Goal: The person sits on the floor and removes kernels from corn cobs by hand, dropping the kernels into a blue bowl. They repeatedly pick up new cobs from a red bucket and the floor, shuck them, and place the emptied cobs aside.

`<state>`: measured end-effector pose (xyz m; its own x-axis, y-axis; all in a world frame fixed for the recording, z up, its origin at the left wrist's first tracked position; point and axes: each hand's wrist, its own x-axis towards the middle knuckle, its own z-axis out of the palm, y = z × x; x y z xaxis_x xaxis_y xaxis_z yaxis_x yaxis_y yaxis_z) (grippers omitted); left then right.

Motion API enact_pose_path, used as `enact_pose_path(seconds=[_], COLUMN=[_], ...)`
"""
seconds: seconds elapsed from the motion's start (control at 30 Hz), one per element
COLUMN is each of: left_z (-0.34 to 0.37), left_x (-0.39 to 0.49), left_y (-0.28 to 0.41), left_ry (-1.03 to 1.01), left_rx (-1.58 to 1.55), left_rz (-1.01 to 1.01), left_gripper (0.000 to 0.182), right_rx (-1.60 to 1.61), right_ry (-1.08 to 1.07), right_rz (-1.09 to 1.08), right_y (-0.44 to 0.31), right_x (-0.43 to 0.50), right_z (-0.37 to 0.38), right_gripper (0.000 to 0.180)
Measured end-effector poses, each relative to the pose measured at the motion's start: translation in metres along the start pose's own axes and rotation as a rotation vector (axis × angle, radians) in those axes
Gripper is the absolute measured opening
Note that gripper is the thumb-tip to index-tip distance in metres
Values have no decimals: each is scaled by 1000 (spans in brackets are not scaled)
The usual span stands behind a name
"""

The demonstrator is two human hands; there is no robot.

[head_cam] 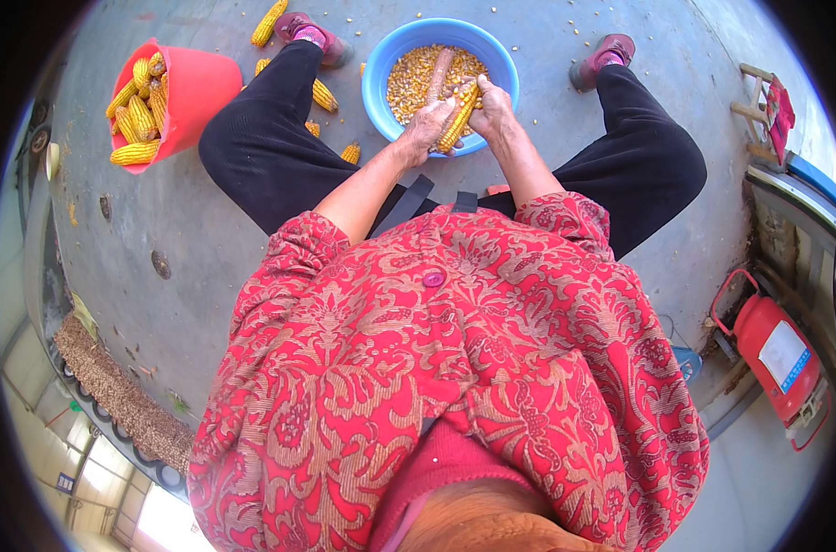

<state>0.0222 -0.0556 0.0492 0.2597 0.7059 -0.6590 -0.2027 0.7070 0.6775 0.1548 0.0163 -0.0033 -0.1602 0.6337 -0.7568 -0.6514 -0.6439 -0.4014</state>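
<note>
An ear of yellow corn (459,119) is held at a slant over the near side of a blue plastic basin (372,90). My left hand (426,129) grips it from the left, near its lower end. My right hand (492,109) holds its right side, with the thumb near the upper end. Loose corn kernels (405,72) cover the basin's bottom. A stripped corncob (441,72) lies over them, its lower end close to my left hand; whether the two touch, I cannot tell.
At the left, a red bucket (201,100) lies tipped on its side, with several ears of corn (141,119) in its mouth. More ears (324,95) and scattered kernels are on the concrete floor (204,207). A small stool (756,109) and a red tank (763,331) stand at the right.
</note>
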Motion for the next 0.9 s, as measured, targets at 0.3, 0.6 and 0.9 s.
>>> enact_pose_path(seconds=[0.3, 0.6, 0.9], left_z=[3, 6, 8], left_x=[63, 37, 45], left_y=[-6, 16, 8], left_ry=[231, -75, 14], left_rx=[713, 334, 185], left_rz=[632, 123, 339], left_gripper=[88, 59, 62], right_rx=[53, 47, -86], right_ry=[-78, -59, -39], right_rz=[-169, -212, -244], right_y=[3, 13, 12], right_x=[-9, -11, -17], right_z=[7, 3, 5], right_gripper=[16, 17, 22])
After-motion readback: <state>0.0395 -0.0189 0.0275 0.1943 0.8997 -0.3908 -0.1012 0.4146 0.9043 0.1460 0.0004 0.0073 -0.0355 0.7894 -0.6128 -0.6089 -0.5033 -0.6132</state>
